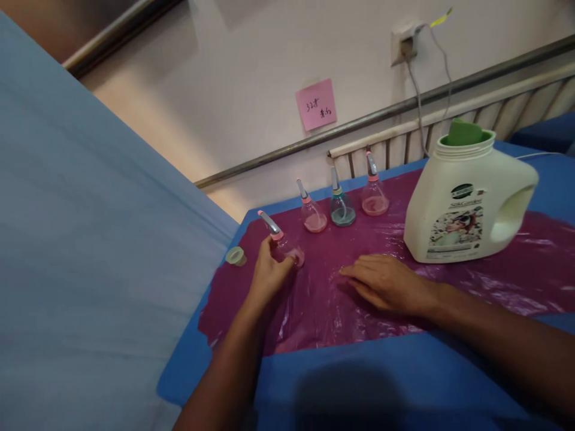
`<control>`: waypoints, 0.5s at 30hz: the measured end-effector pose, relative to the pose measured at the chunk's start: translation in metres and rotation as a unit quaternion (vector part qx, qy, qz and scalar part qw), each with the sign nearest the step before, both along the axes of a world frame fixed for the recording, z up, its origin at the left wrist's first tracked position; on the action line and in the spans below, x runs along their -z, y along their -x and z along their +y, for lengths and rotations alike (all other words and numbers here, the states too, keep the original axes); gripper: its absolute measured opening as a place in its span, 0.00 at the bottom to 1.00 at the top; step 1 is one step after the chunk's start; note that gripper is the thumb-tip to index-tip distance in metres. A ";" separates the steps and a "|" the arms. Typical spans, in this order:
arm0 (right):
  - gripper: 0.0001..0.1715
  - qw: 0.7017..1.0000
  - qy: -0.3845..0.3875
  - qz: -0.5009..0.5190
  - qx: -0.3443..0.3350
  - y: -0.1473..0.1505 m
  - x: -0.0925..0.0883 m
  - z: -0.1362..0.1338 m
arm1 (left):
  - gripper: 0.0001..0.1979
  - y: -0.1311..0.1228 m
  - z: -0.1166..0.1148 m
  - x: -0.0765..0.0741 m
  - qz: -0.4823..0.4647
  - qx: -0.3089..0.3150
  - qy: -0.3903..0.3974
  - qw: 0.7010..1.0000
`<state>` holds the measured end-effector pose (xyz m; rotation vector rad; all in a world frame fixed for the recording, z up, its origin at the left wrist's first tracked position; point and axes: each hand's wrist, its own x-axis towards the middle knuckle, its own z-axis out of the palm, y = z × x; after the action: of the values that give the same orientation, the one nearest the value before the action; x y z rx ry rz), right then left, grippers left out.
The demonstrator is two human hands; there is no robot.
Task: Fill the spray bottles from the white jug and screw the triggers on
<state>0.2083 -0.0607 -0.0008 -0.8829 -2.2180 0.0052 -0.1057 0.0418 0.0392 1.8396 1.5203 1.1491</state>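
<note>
My left hand (270, 269) is wrapped around a small clear spray bottle (294, 252) with a pink collar and a silver lever top, at the left part of a purple plastic sheet (314, 311). A little pink liquid shows low in it. My right hand (386, 281) lies palm down on the sheet, fingers stretched out and holding nothing. Behind the hands stand a pink-collared spray bottle (314, 221), a teal spray bottle (342, 214) and another pink-collared spray bottle (375, 202), each with some liquid at the bottom. Left of my left hand is a small translucent cup (236, 256).
A large cream detergent jug (467, 197) with a green insert in its mouth stands to the right. The blue table (359, 371) meets a wall with a rail, radiator and power socket (403, 43). A pale blue curtain (90, 239) hangs at the left. A pink note (316, 105) is on the wall.
</note>
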 end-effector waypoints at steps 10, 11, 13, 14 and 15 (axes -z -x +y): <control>0.16 0.999 0.018 0.039 0.003 -0.007 0.004 -0.004 | 0.39 0.010 0.087 -0.006 0.011 -0.024 -0.015 1.000; 0.16 0.999 0.019 0.038 0.002 -0.007 0.004 -0.004 | 0.38 0.011 0.090 -0.006 0.011 -0.025 -0.012 1.000; 0.16 0.999 0.021 0.037 0.001 -0.006 0.005 -0.005 | 0.38 0.013 0.091 -0.006 0.009 -0.027 -0.005 1.000; 0.16 0.999 0.022 0.036 0.002 -0.006 0.006 -0.005 | 0.38 0.013 0.090 -0.006 0.009 -0.027 -0.003 1.000; 0.15 0.999 0.022 0.036 0.002 -0.006 0.006 -0.005 | 0.38 0.014 0.088 -0.006 0.008 -0.027 -0.003 1.000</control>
<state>0.2142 -0.0654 -0.0073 -0.8971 -2.1571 0.0817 -0.1196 0.1301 0.0453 1.8264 1.5868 1.1670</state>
